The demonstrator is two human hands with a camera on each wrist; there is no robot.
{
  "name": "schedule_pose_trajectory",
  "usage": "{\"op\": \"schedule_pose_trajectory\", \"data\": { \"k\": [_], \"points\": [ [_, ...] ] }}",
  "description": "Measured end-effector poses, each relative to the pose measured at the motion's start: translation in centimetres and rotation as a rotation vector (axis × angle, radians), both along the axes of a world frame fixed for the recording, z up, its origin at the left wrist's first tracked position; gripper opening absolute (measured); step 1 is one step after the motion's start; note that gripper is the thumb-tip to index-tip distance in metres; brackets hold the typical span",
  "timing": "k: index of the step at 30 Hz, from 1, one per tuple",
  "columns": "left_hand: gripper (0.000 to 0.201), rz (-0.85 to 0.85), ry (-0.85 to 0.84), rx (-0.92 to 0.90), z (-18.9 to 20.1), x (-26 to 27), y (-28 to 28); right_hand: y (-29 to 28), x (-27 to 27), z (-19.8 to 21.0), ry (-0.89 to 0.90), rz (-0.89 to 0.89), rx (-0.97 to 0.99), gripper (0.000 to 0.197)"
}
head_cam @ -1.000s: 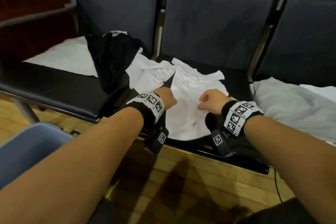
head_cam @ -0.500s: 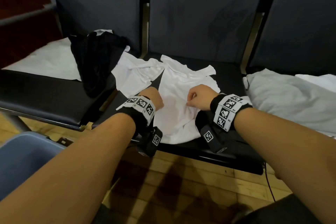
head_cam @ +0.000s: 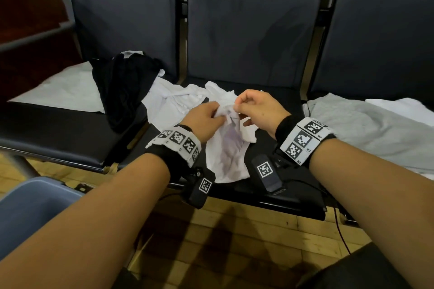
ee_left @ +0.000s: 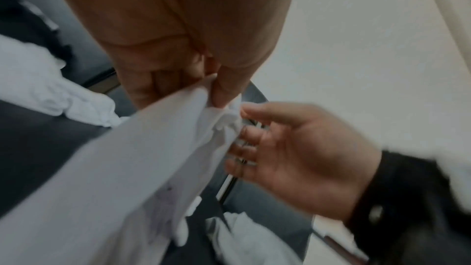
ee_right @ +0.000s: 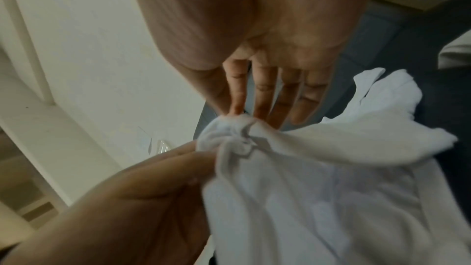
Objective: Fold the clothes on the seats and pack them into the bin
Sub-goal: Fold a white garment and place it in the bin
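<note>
Step in hand, as I read it: picking up one white garment to start its fold. Nothing looks packed yet; the part of the bin (head_cam: 30, 209) that shows at lower left of the head view has no cloth in it.

Left hand (head_cam: 203, 122) pinches a bunched bit of the white shirt (head_cam: 231, 155), thumb against fingers, at frame centre. The left wrist view shows the cloth gathered right at the thumb tip.

Right hand (head_cam: 256, 110) pinches the same bunch just beside it with thumb and forefinger; its other fingers (ee_right: 285, 96) lie fairly straight and spread behind the cloth. The two hands are almost touching.

The shirt is lifted at that pinch and drapes down to the front edge of the middle seat (head_cam: 270, 197), its lower part lying on the cushion. A faint purple print shows through the fabric.

Other clothes:
- black garment (head_cam: 122, 91), centre left, over the gap between the left and middle seats
- second white piece (head_cam: 169, 101), just beside it
- grey shirt (head_cam: 366, 129) on the right seat
- pale cloth (head_cam: 61, 89) on the left seat

Next move, my guess: separate the hands along the edge to find the collar or shoulders, shake the shirt flat, and lay it on the seat to fold. The bunched grip needs sorting first, since both hands are on one wad and I can't tell which edge it is.
</note>
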State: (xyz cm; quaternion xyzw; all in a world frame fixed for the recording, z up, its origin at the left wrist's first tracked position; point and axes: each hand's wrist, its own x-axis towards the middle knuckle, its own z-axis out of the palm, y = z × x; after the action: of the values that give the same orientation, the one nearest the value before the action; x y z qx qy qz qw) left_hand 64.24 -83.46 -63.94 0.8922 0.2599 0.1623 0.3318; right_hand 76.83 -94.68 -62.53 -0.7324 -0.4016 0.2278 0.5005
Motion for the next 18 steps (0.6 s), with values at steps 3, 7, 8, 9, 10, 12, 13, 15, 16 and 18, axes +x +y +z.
{"op": "schedule_pose_trajectory", "data": {
  "k": [3,7,8,9,10,12,13,15,16,18],
  "points": [
    [0.008,-0.012,-0.131,-0.282,0.1,-0.7,0.5,-0.6,0.1,0.0,-0.196,0.167,-0.163,0.042],
    [0.012,0.017,-0.211,-0.450,-0.3,-1.4,1.2,-0.5,-0.4,-0.4,-0.371,0.235,-0.196,0.033],
    [0.016,0.059,-0.226,-0.456,0.0,-1.5,1.2,-0.4,-0.5,-0.2,-0.374,0.213,-0.164,0.028],
    [0.019,0.101,-0.241,-0.457,0.4,-1.7,1.1,-0.3,-0.3,0.1,-0.379,0.173,-0.121,0.022],
    [0.019,0.125,-0.260,-0.459,0.7,-1.7,1.0,-0.1,-0.2,0.5,-0.379,0.122,-0.072,0.017],
    [0.029,0.136,-0.226,-0.385,1.2,-2.1,1.0,0.1,0.4,1.0,-0.363,-0.005,0.021,0.015],
    [0.034,0.121,-0.176,-0.298,1.3,-2.3,1.0,0.1,0.7,1.2,-0.346,-0.051,0.060,0.014],
    [0.036,0.076,-0.069,-0.129,1.3,-2.6,1.1,0.0,1.0,1.5,-0.338,-0.090,0.114,0.013],
    [0.033,0.063,-0.015,-0.057,1.2,-2.7,1.4,-0.2,1.1,1.7,-0.346,-0.094,0.129,0.014],
    [0.022,0.105,0.095,0.061,0.9,-2.9,2.4,-0.3,1.5,1.8,-0.367,-0.099,0.149,0.014]
  ]
}}
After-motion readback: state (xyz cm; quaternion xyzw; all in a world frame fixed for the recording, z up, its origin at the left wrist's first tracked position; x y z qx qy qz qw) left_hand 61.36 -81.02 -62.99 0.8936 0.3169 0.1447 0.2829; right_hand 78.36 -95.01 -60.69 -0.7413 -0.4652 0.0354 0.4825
